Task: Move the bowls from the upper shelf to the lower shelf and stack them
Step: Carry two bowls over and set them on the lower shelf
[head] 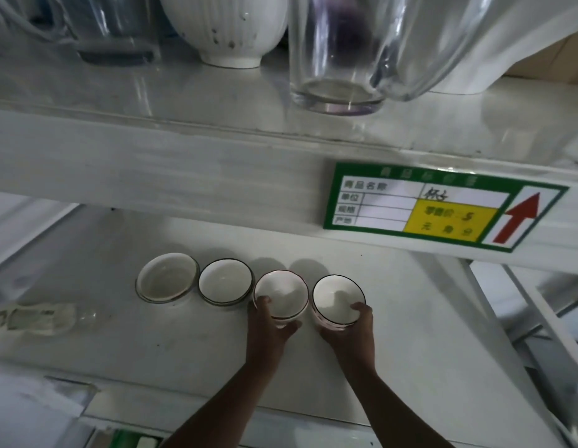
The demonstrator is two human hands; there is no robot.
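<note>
Several small white bowls stand in a row on the lower shelf (410,318). My left hand (270,328) grips the red-rimmed bowl (281,294), thumb inside its near rim. My right hand (352,331) grips the dark-rimmed bowl (337,294) beside it, thumb over the rim; this bowl seems to sit on another one. Left of these stand a dark-rimmed bowl (225,281) and a wider shallow bowl (166,277). On the upper shelf (152,130) a tall ribbed white bowl (223,27) stands at the back.
A clear glass tumbler (336,59) and a clear glass vase (443,43) stand on the upper shelf near its front edge. A green price tag (443,205) hangs on the shelf lip. A clear wrapped item (35,318) lies at the left of the lower shelf.
</note>
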